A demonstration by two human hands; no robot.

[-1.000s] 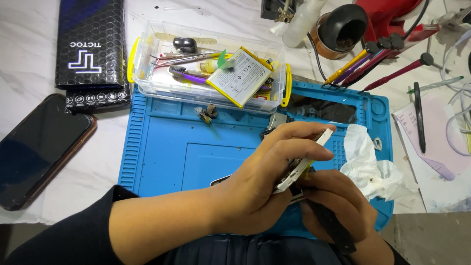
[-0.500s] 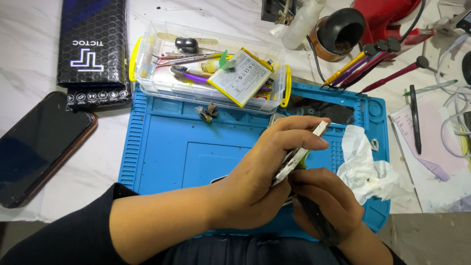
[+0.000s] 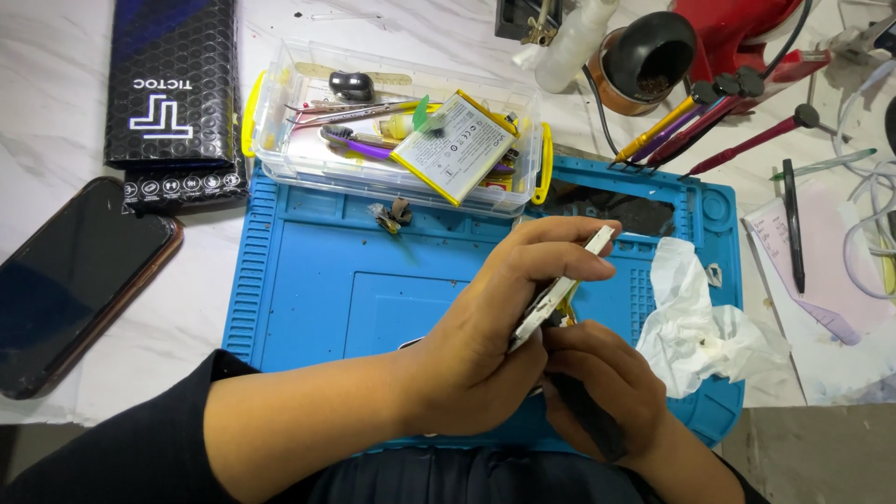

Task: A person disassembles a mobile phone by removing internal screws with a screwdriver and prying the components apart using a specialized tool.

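Left hand (image 3: 485, 345) closed around phone frame (image 3: 558, 294), white edge turned up toward camera, thumb along upper side, fingers wrapped behind. Held tilted, above blue silicone work mat (image 3: 308, 280), not touching it. Right hand (image 3: 597, 383) just below and against frame's lower end, fingers curled tight on a dark tool (image 3: 590, 422); tip hidden behind frame. Crumpled white tissue (image 3: 700, 327) on mat, just right of both hands. Clear plastic box (image 3: 392, 140) with yellow latches at mat's far edge, holding yellow-edged phone battery (image 3: 455, 147), purple toothbrush (image 3: 355, 142), tweezers. Dark smartphone (image 3: 75, 280) face up on marble table (image 3: 56, 93), well left of mat. Black patterned carton (image 3: 173, 84) beyond it. Screwdrivers (image 3: 691, 112) with yellow and red handles at far right.
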